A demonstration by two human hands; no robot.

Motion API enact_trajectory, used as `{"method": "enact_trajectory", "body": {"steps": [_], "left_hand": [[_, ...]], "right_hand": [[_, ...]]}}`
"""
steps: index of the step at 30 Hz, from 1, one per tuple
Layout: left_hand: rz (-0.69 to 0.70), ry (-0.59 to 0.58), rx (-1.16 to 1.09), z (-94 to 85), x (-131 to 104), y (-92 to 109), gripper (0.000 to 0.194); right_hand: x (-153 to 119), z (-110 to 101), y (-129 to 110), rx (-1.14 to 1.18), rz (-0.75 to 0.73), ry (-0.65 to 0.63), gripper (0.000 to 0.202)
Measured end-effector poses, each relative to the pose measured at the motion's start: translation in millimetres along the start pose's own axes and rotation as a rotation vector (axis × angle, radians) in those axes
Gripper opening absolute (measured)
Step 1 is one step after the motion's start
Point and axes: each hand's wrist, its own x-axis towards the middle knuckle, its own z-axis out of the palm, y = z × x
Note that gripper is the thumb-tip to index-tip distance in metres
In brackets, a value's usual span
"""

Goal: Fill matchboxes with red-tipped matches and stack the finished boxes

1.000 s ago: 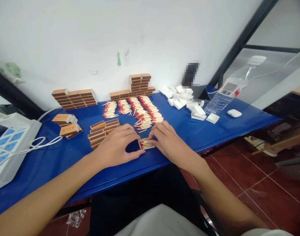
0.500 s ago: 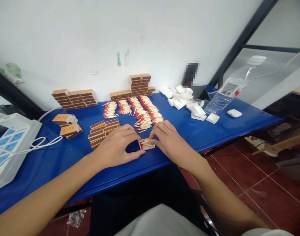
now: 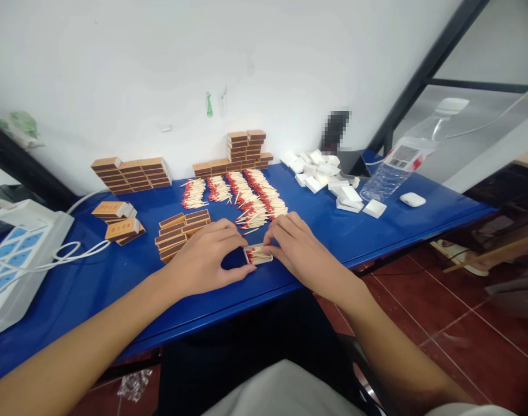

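Note:
A small white matchbox tray (image 3: 270,260) lies near the table's front edge, filled with red-tipped matches (image 3: 259,254). My left hand (image 3: 214,254) holds the tray's left end, thumb on the near corner and fingers by the far corner. At the tray's right end, my right hand (image 3: 294,245) has its thumb and fingers closed on the pale ends of the matches; the fingertips are partly hidden. Just beyond both hands, rows of loose matches (image 3: 259,199) lie on the table.
Closed matchboxes (image 3: 132,175) are stacked along the wall, with more matchboxes (image 3: 183,231) left of my hands. White trays (image 3: 320,170) are heaped at right, near a plastic bottle (image 3: 389,167) and a white earbud case (image 3: 412,200). A power strip (image 3: 34,277) occupies the left end.

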Motion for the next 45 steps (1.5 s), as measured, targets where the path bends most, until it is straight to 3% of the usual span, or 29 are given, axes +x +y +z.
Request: {"method": "enact_trajectory", "body": {"steps": [45], "left_hand": [[-0.002, 0.000, 0.011, 0.2, -0.7, 0.0, 0.024]], "right_hand": [[0.2, -2.7, 0.5, -0.010, 0.002, -0.001, 0.010]]}}
